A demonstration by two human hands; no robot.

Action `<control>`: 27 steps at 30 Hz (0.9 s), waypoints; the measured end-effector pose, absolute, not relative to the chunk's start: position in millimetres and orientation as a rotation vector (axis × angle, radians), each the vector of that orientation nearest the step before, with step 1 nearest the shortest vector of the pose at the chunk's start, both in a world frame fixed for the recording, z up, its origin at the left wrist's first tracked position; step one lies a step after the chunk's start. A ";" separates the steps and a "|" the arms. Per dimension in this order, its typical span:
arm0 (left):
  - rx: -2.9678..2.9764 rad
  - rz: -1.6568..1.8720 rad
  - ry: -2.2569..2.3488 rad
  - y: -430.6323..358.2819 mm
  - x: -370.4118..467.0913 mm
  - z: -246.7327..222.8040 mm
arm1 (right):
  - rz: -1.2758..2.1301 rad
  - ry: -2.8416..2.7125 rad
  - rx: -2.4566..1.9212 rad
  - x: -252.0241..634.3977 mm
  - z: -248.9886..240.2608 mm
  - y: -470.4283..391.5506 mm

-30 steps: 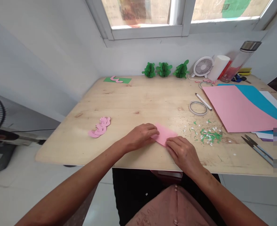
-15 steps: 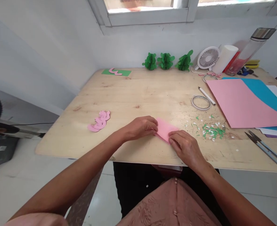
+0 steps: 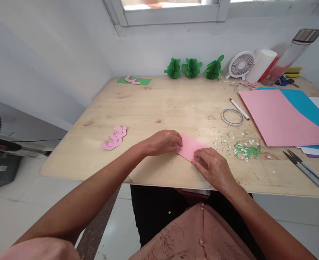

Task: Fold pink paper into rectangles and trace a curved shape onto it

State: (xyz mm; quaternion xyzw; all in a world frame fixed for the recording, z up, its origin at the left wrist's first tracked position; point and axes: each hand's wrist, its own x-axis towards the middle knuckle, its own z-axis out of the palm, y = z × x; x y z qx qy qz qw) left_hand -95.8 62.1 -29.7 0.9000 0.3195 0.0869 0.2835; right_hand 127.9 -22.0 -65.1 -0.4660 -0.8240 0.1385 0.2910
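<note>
A small pink sheet of paper, seemingly folded, is held just over the front part of the wooden table. My left hand pinches its left end, the fingers curled. At its right end my right hand grips the near corner between thumb and fingers. Fingertips cover both ends of the paper. To the left of my hands lies a pile of wavy pink paper cutouts. Green and white paper scraps are scattered to the right of my right hand.
Thread snips or scissors lie at the right edge by a large pink sheet. A tape roll and white pen are nearby. Green paper figures, a small fan and a bottle stand along the wall.
The camera view has shifted slightly. My right thumb has moved a little along the near corner of the pink paper; both hands keep hold of it.
</note>
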 end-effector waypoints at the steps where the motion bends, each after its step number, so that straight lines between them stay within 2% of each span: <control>1: 2.414 0.227 0.853 62.3 -95.4 -29.8 | 0.372 -2.206 -1.238 127.9 -64.8 -21.8; 14: 2.765 0.028 0.709 61.6 -85.3 -28.6 | 0.326 -2.259 -1.252 124.3 -63.9 -23.0; 27: 2.971 0.053 0.630 49.3 -86.4 -29.4 | 0.297 -2.258 -1.241 123.4 -64.9 -24.2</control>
